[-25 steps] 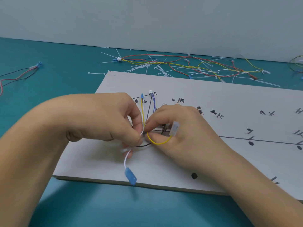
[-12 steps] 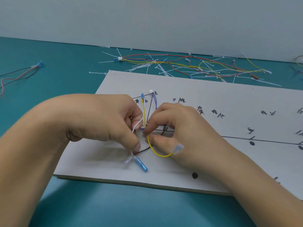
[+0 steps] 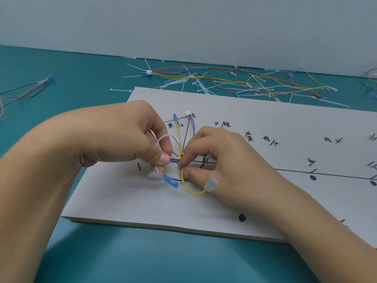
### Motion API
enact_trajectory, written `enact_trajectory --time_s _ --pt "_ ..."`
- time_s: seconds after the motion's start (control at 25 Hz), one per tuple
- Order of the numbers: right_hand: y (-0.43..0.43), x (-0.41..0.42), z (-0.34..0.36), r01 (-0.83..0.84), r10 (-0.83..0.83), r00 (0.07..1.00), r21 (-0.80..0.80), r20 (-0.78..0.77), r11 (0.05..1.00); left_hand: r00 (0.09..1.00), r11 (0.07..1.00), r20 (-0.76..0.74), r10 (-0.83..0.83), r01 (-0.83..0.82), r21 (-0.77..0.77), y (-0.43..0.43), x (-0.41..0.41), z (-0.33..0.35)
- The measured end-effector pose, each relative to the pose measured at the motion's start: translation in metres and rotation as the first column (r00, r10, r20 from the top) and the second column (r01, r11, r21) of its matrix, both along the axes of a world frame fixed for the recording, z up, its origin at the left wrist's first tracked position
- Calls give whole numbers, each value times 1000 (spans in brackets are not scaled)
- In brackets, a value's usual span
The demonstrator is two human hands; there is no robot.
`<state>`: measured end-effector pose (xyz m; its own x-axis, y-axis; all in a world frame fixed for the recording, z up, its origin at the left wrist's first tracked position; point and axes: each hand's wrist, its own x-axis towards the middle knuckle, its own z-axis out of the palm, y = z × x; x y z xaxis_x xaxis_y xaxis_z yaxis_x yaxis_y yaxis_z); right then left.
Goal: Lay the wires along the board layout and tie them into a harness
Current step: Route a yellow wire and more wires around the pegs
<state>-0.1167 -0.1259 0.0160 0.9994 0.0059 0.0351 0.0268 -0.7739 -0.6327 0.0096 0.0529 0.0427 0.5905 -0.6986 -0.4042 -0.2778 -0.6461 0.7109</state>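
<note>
Here: a teal table (image 3: 102, 262) with a pale, blank wall (image 3: 183, 27) along its far edge. A pale board (image 3: 265, 201) lies flat on the table, long axis running left to right, marked with black lines, dots and handwritten labels. A loose heap of spare wires and white ties (image 3: 224, 80) sits on the table just beyond the board, and red and black leads (image 3: 20, 94) lie at far left. On the board's left part, a yellow wire (image 3: 179, 139) runs lengthwise away from the viewer. Its far end carries a blue terminal (image 3: 175, 117); its near end curls rightward to a clear terminal (image 3: 211, 184). Purple wires (image 3: 192, 127) slant from a white connector (image 3: 187, 113) towards the same meeting point. The hands are close together over that point. The left hand (image 3: 130, 139) pinches a looped white wire (image 3: 163, 137) whose blurred blue end (image 3: 170, 180) lies below. The right hand (image 3: 222, 160) pinches the yellow wire between thumb and forefinger.
</note>
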Motion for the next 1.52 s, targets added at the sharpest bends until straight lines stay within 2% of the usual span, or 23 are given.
enact_trajectory --time_s 0.12,0.32,0.48,0.72,0.96,1.24,1.52 --pt "0 1 -1 -7 7 1000 -9 -8 1000 997 997 47 66 -64 -34 2 4 1" --pt "-2 2 -1 -7 8 1000 11 -26 1000 972 995 219 80 -91 41 1 6 -4" --pt "-2 2 -1 -15 15 999 11 -34 1000 947 985 273 171 -173 -17 10 18 1" --pt "-3 1 -2 -34 33 999 -26 -19 999 986 994 129 102 -97 -50 14 15 6" --pt "-5 1 -3 -55 57 998 -85 12 995 993 995 74 -90 93 -37 13 9 8" --pt "-8 3 -3 -65 66 998 -74 12 995 991 977 -80 -107 90 -192 5 0 11" --pt "-9 2 -2 -87 89 996 -76 13 993 984 986 -130 -121 104 -130 -3 -9 8"
